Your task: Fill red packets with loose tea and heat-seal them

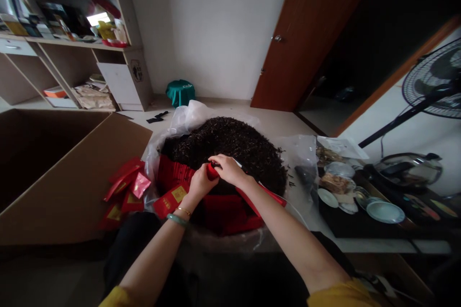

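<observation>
My left hand (202, 183) and right hand (229, 170) meet at 12 o'clock, low over the tea (223, 146), with a small red packet (212, 171) pinched between them. My left fingers are pressed together around its lower side, and my right thumb and forefinger close over its top. My fingers hide most of it, so I can't tell its exact shape or whether it is open. A tight pinch with the fingertips suits something this small, and working right over the plastic bag (162, 148) means any loose leaves fall back onto the heap rather than onto the floor.

A long red strip (261, 199) runs toward 2 o'clock beneath my right wrist, and I can't tell whether it touches the hand. More red packets (173, 175) stand in a row against the tea by my left wrist, and others (225, 216) lie nearer me at 6 o'clock. A loose pile of gold-labelled packets (126, 187) sits on the cardboard box flap (72, 192) at 10 o'clock. The tea tray (360, 220), with its cups and plates, sits at 3 o'clock, beyond my right arm.
</observation>
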The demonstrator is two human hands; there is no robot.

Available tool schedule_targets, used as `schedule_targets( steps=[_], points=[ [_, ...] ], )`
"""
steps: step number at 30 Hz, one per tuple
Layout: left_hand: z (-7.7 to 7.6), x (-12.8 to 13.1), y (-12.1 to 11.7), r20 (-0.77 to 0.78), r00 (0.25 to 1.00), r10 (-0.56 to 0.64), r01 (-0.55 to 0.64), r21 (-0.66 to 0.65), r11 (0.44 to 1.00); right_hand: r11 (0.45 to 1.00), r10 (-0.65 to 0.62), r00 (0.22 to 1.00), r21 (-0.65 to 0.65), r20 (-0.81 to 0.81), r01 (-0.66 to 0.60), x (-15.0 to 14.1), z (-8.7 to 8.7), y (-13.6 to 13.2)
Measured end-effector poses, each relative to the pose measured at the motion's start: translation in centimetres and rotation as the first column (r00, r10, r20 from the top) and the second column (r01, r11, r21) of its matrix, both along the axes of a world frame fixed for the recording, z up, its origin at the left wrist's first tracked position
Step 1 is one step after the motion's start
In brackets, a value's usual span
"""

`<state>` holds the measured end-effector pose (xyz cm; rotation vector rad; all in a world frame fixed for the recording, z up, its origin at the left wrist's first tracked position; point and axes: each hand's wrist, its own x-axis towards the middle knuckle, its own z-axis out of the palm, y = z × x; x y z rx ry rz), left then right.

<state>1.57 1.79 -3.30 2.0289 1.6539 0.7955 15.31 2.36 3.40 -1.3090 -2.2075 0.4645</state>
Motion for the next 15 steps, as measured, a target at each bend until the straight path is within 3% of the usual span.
schedule_targets(
  steps=[8,15],
  points=[
    [0.0,0.3,-0.3,-0.036,0.999,0.03,-0.027,0.087,0.996,0.989,-0.145,0.989,0.011,-0.004,0.145,-0.7,-0.5,0.2],
    [-0.2,0.1,0.0,-0.007,1.0,0.007,-0.006,0.07,0.997,0.975,-0.219,0.975,-0.034,0.024,0.22,0.6,-1.0,0.8]
  ],
)
